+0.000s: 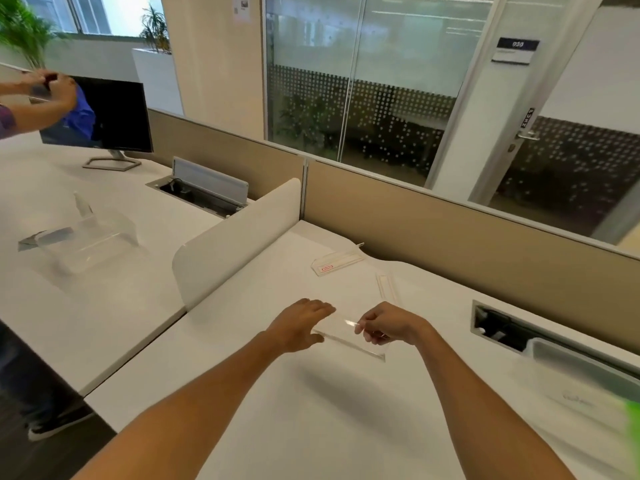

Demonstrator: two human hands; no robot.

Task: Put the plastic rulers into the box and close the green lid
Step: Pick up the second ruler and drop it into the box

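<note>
While both arms are stretched forward over the white desk [311,410], a clear plastic ruler [349,341] is gripped at its two ends: the left hand [299,327] is curled over the left end with the thumb beneath, and the right hand [389,325] is pinched on the right end with bent fingers. The ruler is held flat, just above or on the desk; which cannot be told. Farther off, a second clear ruler [386,287] is seen lying on the desk, and beyond it a transparent sleeve with a red label [337,262]. At the right edge a clear box [581,379] is blurred, with a streak of green lid [632,424] near it. An open cable slot [498,329] is set into the desk just left of the box. To the left, a white rounded divider [235,237] separates a neighbouring desk, where clear plastic pieces [83,237] and a dark monitor [110,112] are placed. Another person's hands [52,88] are raised at the far left. Beige partitions [450,244] and frosted, dotted glass walls [363,98] close the far side.
</note>
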